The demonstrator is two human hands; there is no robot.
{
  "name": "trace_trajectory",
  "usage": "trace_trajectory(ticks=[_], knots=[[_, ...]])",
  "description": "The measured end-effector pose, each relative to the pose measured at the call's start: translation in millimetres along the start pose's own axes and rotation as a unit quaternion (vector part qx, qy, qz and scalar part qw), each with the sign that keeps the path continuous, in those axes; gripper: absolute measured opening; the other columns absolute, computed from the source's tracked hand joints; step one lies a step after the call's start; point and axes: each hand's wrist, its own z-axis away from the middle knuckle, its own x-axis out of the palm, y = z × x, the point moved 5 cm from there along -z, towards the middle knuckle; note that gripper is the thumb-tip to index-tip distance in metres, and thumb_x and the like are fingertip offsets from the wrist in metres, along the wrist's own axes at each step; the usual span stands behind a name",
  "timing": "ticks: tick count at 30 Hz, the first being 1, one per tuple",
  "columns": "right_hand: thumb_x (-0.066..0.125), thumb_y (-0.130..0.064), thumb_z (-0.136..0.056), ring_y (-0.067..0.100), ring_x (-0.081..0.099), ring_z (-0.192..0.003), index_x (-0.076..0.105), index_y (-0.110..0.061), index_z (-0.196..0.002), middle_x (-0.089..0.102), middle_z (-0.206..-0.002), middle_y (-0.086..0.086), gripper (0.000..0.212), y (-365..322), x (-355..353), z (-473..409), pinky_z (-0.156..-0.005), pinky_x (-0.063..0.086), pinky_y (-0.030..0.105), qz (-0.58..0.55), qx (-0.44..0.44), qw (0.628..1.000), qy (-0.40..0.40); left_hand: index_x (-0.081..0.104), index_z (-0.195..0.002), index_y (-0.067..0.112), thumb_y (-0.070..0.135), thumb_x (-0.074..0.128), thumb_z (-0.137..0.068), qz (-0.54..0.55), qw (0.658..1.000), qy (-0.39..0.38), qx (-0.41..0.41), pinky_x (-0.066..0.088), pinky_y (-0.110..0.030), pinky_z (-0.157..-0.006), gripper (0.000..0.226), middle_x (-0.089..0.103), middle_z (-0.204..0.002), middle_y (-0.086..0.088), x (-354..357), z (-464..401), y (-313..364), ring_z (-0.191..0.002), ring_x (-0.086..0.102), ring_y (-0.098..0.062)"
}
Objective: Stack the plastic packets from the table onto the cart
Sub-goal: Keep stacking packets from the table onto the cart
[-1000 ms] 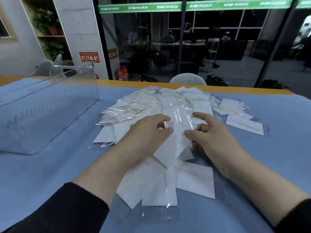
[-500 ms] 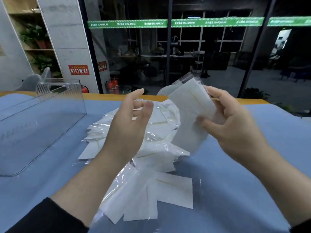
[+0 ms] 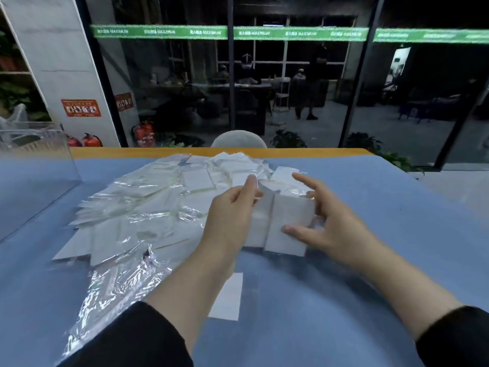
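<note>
Dark glass wall (image 3: 304, 96), green banner (image 3: 264, 33), fire extinguishers (image 3: 144, 133)

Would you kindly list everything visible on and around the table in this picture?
Plastic packets: many, white in clear wrap, spread over the table's left and middle.
Held packets: a small bunch, white, between both hands.
Lone packet: one, white, near the left forearm.
Table: one, blue cover, orange far edge.
Clear box: one, transparent, far left on the table.
Chair: one, pale, behind the table.
Fire extinguishers: several, red, by the glass wall.
Left hand: grips the bunch.
Right hand: fingers spread, thumb on the bunch.
</note>
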Motion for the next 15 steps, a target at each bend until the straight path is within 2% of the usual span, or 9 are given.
trace_trajectory(ticks=[2, 3, 5, 7, 9, 10, 12, 14, 15], knots=[[0.085, -0.027, -0.080, 0.007, 0.065, -0.106, 0.030, -0.070, -0.133, 0.063, -0.113, -0.022, 0.087, 1.9, 5.9, 1.1, -0.096, 0.055, 0.038, -0.022, 0.002, 1.000, -0.011, 0.073, -0.087, 0.011, 0.086, 0.049, -0.075, -0.002, 1.000, -0.018, -0.004, 0.050, -0.038, -0.079, 0.080, 0.073, -0.086, 0.007, 7.6, 3.9, 0.9, -0.082, 0.067, -0.016], [0.084, -0.027, -0.080, 0.009, 0.065, -0.105, 0.028, -0.068, -0.135, 0.064, -0.113, -0.018, 0.089, 2.4, 9.6, 2.0, -0.096, 0.054, 0.037, -0.025, 0.005, 0.999, -0.021, 0.068, -0.086, 0.002, 0.084, 0.050, -0.075, -0.021, 0.999, -0.023, 0.013, 0.045, -0.036, -0.073, 0.084, 0.065, -0.078, 0.004, 10.8, 6.6, 2.4, -0.074, 0.060, -0.015], [0.083, -0.026, -0.081, 0.009, 0.065, -0.101, 0.026, -0.065, -0.139, 0.065, -0.107, -0.012, 0.090, 5.3, 12.7, 3.2, -0.095, 0.052, 0.029, -0.034, 0.017, 0.999, -0.015, 0.055, -0.078, -0.006, 0.061, 0.059, -0.089, -0.043, 0.998, -0.008, 0.040, 0.034, -0.035, -0.065, 0.068, 0.044, -0.068, -0.005, 13.4, 10.4, 4.4, -0.064, 0.040, -0.017], [0.081, -0.026, -0.083, 0.007, 0.064, -0.100, 0.037, -0.058, -0.134, 0.066, -0.104, -0.012, 0.075, 10.4, 9.9, 2.4, -0.093, 0.051, 0.026, -0.038, 0.029, 0.999, -0.001, 0.049, -0.072, -0.003, 0.038, 0.062, -0.096, -0.039, 0.998, 0.019, 0.039, 0.030, -0.035, -0.064, 0.049, 0.038, -0.067, -0.006, 8.9, 8.7, 2.0, -0.065, 0.035, -0.017], [0.078, -0.027, -0.086, 0.004, 0.065, -0.099, 0.057, -0.046, -0.119, 0.069, -0.105, -0.017, 0.043, 14.0, 9.9, 2.6, -0.094, 0.053, 0.033, -0.013, 0.041, 0.999, -0.029, 0.050, -0.072, 0.000, 0.032, 0.058, -0.098, -0.026, 0.998, 0.036, 0.040, 0.033, -0.035, -0.064, 0.042, 0.043, -0.067, -0.008, 4.7, 6.5, 0.7, -0.067, 0.039, -0.019], [0.075, -0.029, -0.089, 0.004, 0.065, -0.097, 0.062, -0.040, -0.111, 0.070, -0.104, -0.019, 0.028, 14.3, 10.2, 2.9, -0.092, 0.053, 0.036, 0.006, 0.042, 0.998, -0.039, 0.054, -0.074, 0.003, 0.035, 0.056, -0.100, -0.024, 0.997, 0.044, 0.059, 0.037, -0.035, -0.065, 0.041, 0.049, -0.068, -0.010, 3.0, 6.6, 2.9, -0.068, 0.044, -0.020], [0.067, -0.035, -0.091, 0.004, 0.061, -0.082, 0.060, -0.033, -0.094, 0.066, -0.091, -0.021, 0.008, 11.6, 8.1, 3.6, -0.081, 0.054, 0.032, 0.071, 0.022, 0.997, -0.032, 0.063, -0.082, 0.012, 0.053, 0.050, -0.098, -0.034, 0.987, 0.043, 0.150, 0.045, -0.029, -0.069, 0.046, 0.064, -0.078, -0.006, 2.6, 15.1, 16.1, -0.073, 0.057, -0.012], [0.061, -0.041, -0.089, 0.005, 0.051, -0.070, 0.047, -0.029, -0.078, 0.056, -0.079, -0.020, 0.021, 1.2, 7.7, 4.7, -0.064, 0.044, 0.021, 0.139, -0.018, 0.990, -0.029, 0.066, -0.089, 0.030, 0.066, 0.047, -0.091, -0.077, 0.967, 0.025, 0.243, 0.045, -0.015, -0.072, 0.041, 0.069, -0.088, 0.008, 6.5, 26.3, 29.3, -0.088, 0.063, -0.003], [0.058, -0.044, -0.087, 0.005, 0.050, -0.070, 0.047, -0.029, -0.076, 0.055, -0.079, -0.019, 0.021, -4.7, 10.5, 5.2, -0.062, 0.044, 0.021, 0.161, -0.034, 0.985, -0.046, 0.066, -0.092, 0.037, 0.067, 0.048, -0.088, -0.103, 0.959, 0.017, 0.262, 0.043, -0.011, -0.075, 0.035, 0.069, -0.092, 0.013, 9.8, 29.3, 31.7, -0.095, 0.064, -0.004]])
